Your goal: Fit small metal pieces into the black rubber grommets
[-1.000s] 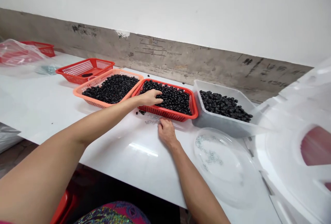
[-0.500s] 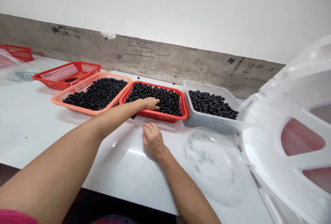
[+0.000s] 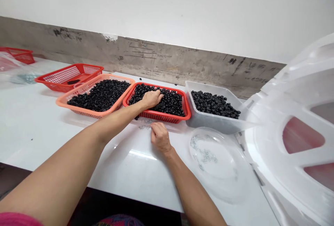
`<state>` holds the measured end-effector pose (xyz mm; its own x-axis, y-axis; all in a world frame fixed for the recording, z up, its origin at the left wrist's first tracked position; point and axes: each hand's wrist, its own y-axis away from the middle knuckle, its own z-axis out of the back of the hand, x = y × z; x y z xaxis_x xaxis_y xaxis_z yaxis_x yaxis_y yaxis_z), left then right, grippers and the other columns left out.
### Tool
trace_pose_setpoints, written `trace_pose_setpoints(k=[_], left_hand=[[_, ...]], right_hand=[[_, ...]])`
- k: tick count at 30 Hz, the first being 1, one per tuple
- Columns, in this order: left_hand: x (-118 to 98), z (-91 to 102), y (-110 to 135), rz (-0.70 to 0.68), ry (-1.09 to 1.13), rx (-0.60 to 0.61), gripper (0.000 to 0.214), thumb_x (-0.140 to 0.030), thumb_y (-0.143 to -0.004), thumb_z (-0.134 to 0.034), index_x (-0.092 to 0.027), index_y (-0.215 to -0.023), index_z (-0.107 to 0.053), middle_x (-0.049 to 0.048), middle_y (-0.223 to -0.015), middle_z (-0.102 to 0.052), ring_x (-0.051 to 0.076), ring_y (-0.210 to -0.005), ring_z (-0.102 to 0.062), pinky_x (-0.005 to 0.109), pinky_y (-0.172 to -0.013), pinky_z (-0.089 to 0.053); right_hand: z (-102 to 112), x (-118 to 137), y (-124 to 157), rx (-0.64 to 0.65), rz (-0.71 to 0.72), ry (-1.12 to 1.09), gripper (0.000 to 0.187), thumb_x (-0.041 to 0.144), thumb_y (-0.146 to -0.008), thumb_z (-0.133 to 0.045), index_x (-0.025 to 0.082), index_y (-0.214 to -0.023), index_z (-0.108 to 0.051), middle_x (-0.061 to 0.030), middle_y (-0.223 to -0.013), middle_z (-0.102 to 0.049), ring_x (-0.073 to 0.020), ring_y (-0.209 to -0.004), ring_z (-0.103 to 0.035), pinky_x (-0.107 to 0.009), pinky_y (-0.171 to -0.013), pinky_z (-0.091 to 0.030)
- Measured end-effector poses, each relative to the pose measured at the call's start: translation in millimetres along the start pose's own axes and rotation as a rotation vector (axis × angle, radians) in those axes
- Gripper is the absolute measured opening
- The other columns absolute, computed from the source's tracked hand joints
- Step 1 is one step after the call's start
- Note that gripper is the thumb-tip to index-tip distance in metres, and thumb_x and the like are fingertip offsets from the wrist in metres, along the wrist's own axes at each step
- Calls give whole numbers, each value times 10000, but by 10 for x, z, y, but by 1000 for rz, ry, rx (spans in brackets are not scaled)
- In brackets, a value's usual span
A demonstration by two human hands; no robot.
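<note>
My left hand (image 3: 152, 98) reaches into a red mesh basket (image 3: 182, 116) heaped with small black ring-shaped parts (image 3: 169, 102); its fingers curl down into the pile. My right hand (image 3: 159, 137) rests on the white table just in front of that basket, fingers bent and pinched together beside a little scatter of small silvery parts (image 3: 145, 124). What the right fingers grip is too small to make out.
An orange basket (image 3: 68, 102) of black parts and another red basket (image 3: 53, 79) lie to the left. A grey tub (image 3: 216, 123) of black parts stands right of the red basket. A clear plastic dish (image 3: 221, 163) holds small metal pieces. White foam packing (image 3: 292, 121) fills the right side.
My left hand has moved deeper into the red basket and curled into the black parts. My right hand stays at the silvery parts. The camera has shifted slightly.
</note>
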<state>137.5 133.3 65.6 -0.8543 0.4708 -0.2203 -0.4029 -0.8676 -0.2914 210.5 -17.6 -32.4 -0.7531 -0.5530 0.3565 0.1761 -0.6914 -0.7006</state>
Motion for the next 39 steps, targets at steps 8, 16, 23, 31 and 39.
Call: trace_pose_setpoints(k=[8, 16, 23, 31, 39], left_hand=[[-267, 64, 953, -319, 479, -251, 344, -420, -913, -357, -171, -878, -592, 40, -750, -639, 119, -657, -575, 214, -632, -406], [-189, -638, 1213, -479, 37, 83, 326, -371, -909, -362, -148, -871, -596, 83, -812, -656, 191, -736, -615, 282, -636, -455], [-324, -726, 996, -578, 28, 67, 299, -299, -869, -429, -182, -1073, -614, 115, -921, -584, 221, -834, -581, 340, -702, -483], [-262, -802, 1115, -541, 195, 18, 374, -286, -881, -417, -214, -1228, -537, 135, -1062, -498, 231, -911, -541, 384, -785, -480], [-236, -780, 1122, -517, 276, -78, 365, -311, -853, -475, -184, -1190, -540, 118, -1025, -505, 227, -923, -525, 392, -818, -464]], right_hand=[[176, -260, -131, -359, -742, -380, 148, 238, -698, -516, 163, -703, -643, -49, -695, -671, -190, -671, -593, -322, -692, -479], [61, -501, -146, -657, -1108, -551, 132, 210, -633, -431, 180, -707, -535, -4, -639, -628, -149, -633, -594, -254, -594, -480], [53, -619, -113, -685, -1156, -436, 115, 228, -678, -401, 199, -692, -512, -41, -694, -627, -170, -667, -586, -281, -627, -485], [21, -588, -103, -621, -1141, -364, 141, 271, -733, -375, 197, -727, -495, -67, -755, -632, -189, -709, -598, -309, -689, -490], [8, -568, -95, -584, -1100, -325, 139, 261, -700, -401, 190, -748, -510, -52, -727, -624, -191, -701, -578, -323, -711, -473]])
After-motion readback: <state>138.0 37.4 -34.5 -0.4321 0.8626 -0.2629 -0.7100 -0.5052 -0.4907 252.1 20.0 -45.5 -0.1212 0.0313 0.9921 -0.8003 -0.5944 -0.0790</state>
